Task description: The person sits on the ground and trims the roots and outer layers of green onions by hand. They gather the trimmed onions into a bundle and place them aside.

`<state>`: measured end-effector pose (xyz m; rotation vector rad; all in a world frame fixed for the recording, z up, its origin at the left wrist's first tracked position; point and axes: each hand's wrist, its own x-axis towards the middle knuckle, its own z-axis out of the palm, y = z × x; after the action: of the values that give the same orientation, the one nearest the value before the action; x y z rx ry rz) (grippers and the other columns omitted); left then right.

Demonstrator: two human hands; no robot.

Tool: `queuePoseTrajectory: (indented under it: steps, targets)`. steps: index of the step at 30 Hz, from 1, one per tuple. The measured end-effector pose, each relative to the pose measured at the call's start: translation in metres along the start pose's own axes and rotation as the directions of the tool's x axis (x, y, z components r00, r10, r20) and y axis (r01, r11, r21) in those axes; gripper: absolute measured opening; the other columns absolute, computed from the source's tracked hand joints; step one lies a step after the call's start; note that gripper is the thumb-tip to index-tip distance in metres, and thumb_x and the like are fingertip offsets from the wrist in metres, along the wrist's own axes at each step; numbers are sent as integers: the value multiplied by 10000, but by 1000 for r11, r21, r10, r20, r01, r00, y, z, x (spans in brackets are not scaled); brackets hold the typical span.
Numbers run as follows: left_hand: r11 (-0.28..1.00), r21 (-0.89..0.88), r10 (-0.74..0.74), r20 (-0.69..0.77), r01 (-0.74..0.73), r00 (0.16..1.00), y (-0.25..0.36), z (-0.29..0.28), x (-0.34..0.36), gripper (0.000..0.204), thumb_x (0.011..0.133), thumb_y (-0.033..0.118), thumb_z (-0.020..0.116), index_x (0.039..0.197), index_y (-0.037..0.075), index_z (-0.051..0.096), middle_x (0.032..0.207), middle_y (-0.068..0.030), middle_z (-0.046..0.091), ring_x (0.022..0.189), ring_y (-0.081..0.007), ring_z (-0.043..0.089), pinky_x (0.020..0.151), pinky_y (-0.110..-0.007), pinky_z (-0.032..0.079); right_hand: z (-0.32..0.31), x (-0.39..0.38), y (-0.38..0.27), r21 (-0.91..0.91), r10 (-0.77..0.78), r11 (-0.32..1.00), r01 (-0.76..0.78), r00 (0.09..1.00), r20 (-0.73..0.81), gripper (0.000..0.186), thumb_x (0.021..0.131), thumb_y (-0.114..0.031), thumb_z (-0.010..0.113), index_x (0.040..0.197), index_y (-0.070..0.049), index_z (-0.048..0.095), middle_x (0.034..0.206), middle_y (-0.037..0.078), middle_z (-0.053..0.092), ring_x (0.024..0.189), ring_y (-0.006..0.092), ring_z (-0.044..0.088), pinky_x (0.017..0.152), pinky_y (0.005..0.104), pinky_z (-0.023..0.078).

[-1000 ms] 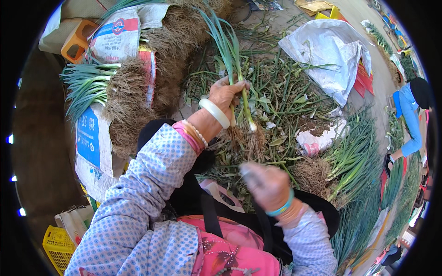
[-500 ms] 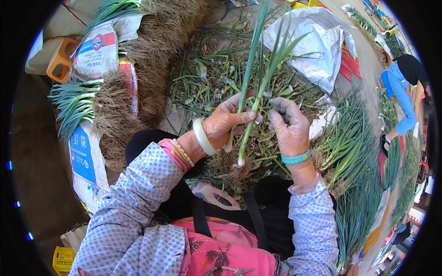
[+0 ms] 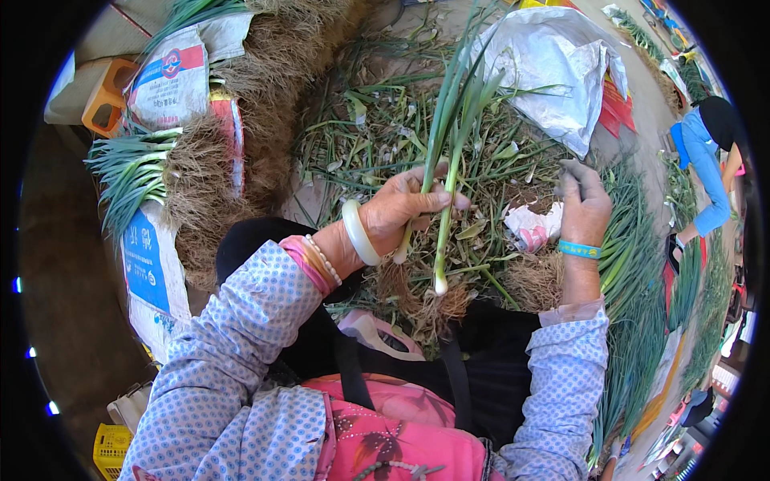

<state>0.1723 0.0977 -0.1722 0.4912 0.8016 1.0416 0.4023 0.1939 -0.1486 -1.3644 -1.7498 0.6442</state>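
My left hand (image 3: 409, 204) is closed around long green onion stalks (image 3: 453, 164), held upright with white bulbs (image 3: 440, 276) and stringy roots dangling below. My right hand (image 3: 584, 200) is to the right of them, its fingers loosely bent and apart, with nothing visible in them. Under both hands lies a litter of cut leaves and trimmings (image 3: 381, 136). A bunch of onions (image 3: 622, 264) with roots lies just right of my right hand.
Stacked rooted onion bundles (image 3: 273, 80) wrapped in sacks (image 3: 164, 88) stand left, near an orange crate (image 3: 103, 100) and yellow basket (image 3: 111, 445). A white plastic sack (image 3: 545, 72) lies at the back. Another person in blue (image 3: 706, 168) works at the right among more onion rows.
My right hand rose from low beside my lap to the onion stalks, then moved right, away from them. My left hand still holds the stalks, slightly lower than a second ago.
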Motion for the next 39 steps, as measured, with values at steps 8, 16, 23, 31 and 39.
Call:
queuePoseTrajectory:
  steps: [8,16,23,31,39]
  targets:
    - [988,-120,109,130,-93,985,13,-2,-3,582,829,206,609,1320,67,329,879,13,560,778,-54,515,510,-155,304,25,-31,-35,388,145,817,-425,805,576,239,861,-146,552,1048,-5,598,887,81,630,537,91,557,486,211,467]
    - [979,-158,154,166,-128,974,19,-4,-3,618,830,145,597,1356,90,276,931,-22,548,835,-95,537,518,-157,340,33,-49,-43,360,43,703,-613,541,840,342,830,-224,619,1062,20,561,873,64,618,550,89,542,487,211,446]
    - [965,-104,246,30,-242,969,31,-10,0,443,883,274,524,1259,80,394,702,-4,457,642,-90,431,499,-182,313,36,-57,-32,260,23,828,-496,494,869,237,825,-188,621,954,10,642,742,32,616,572,76,538,536,231,451]
    - [931,120,360,-136,-346,923,33,-12,4,442,944,353,404,1255,38,387,569,34,376,536,-83,363,524,-216,316,40,-71,-25,90,10,988,-121,648,761,170,779,-133,589,915,-43,638,758,137,629,692,285,612,659,335,480]
    - [866,100,493,-339,-490,801,59,-39,1,452,936,336,443,1280,56,356,610,33,391,578,-76,394,538,-223,333,13,-69,42,-168,176,981,-94,795,581,224,829,-220,547,921,-34,631,821,170,628,754,329,612,679,382,479]
